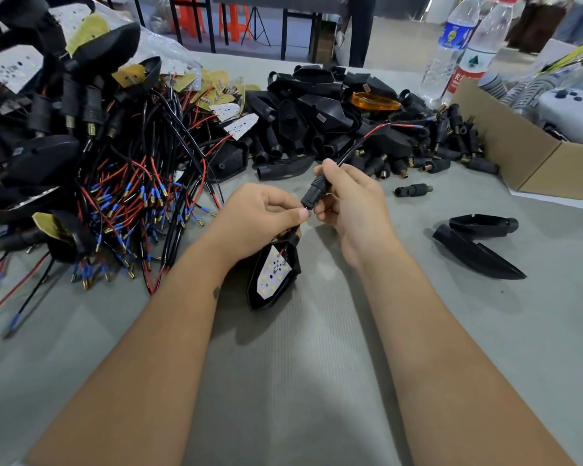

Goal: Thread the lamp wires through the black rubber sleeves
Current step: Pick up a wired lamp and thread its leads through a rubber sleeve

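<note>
Holding the black rubber sleeve (313, 191) in our right hand (347, 203), we kept its long axis slanting from upper right down toward our left hand (260, 220), whose grip pinched the lamp housing (273, 280) just below. The lamp wires (367, 136) trailed out of the sleeve's upper end toward the heap of black housings (317, 109) on the counter (317, 364), nothing standing between.

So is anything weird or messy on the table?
One odd thing: a single orange clear lens lies on top of the pile of black plastic lamp housings, the only coloured piece there. One black rubber sleeve lies alone, away from its heap.
</note>
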Tool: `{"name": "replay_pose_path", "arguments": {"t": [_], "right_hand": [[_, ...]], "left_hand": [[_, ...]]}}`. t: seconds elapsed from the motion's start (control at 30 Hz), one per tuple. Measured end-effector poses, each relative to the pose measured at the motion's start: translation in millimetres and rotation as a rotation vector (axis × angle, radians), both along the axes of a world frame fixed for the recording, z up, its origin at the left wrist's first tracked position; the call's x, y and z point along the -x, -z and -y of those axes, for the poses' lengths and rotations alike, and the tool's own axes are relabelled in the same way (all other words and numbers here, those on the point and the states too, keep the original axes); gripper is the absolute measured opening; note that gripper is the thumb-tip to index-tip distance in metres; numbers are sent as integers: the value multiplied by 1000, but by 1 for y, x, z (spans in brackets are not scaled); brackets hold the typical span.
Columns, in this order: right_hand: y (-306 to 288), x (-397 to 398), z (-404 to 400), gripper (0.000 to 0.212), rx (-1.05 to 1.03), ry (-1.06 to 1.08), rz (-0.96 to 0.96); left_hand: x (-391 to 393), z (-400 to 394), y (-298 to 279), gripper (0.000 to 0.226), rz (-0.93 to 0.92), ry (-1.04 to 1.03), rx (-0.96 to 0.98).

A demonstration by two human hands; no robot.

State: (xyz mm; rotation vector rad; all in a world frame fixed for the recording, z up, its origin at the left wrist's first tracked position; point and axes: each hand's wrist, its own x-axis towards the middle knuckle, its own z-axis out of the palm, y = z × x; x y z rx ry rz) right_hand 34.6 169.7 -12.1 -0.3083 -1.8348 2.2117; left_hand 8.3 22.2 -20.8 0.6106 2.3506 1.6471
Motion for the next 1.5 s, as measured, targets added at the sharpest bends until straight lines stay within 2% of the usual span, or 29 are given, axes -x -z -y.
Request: {"name": "replay_pose_path", "arguments": {"t": [0.1, 0.23, 0.33, 0.43, 0.6, 0.77, 0.87, 1.03, 1.3, 1.5], "right_hand": [[1, 1, -1, 23, 19, 11, 2], [2, 2, -5, 24, 138, 70, -55], [0, 3, -7, 23, 206, 97, -75], [0, 3, -4, 24, 183, 81, -51], [0, 0, 7, 29, 28, 16, -35], [-2, -1, 8, 20, 132, 31, -61], [-3, -1, 3, 12, 192, 100, -71], [-1, 1, -4, 26, 217, 177, -61], [3, 4, -11, 21, 174, 335, -103], [4, 3, -10, 24, 31, 290, -114]], "left_hand": [[-3, -1, -2, 10, 20, 11, -16], [-4, -2, -7, 14, 102, 137, 2], [-3, 1, -8, 16, 96, 171, 41], [-2, 4, -6, 15, 123, 198, 11], [-1, 3, -5, 16, 164, 151, -79], [-1, -1, -7, 17, 158, 55, -152], [-2, -1, -8, 7, 166, 64, -162], [-6, 0, -10, 29, 136, 6, -83], [-4, 4, -10, 27, 139, 56, -81], [4, 5, -9, 30, 216, 166, -133]]}}
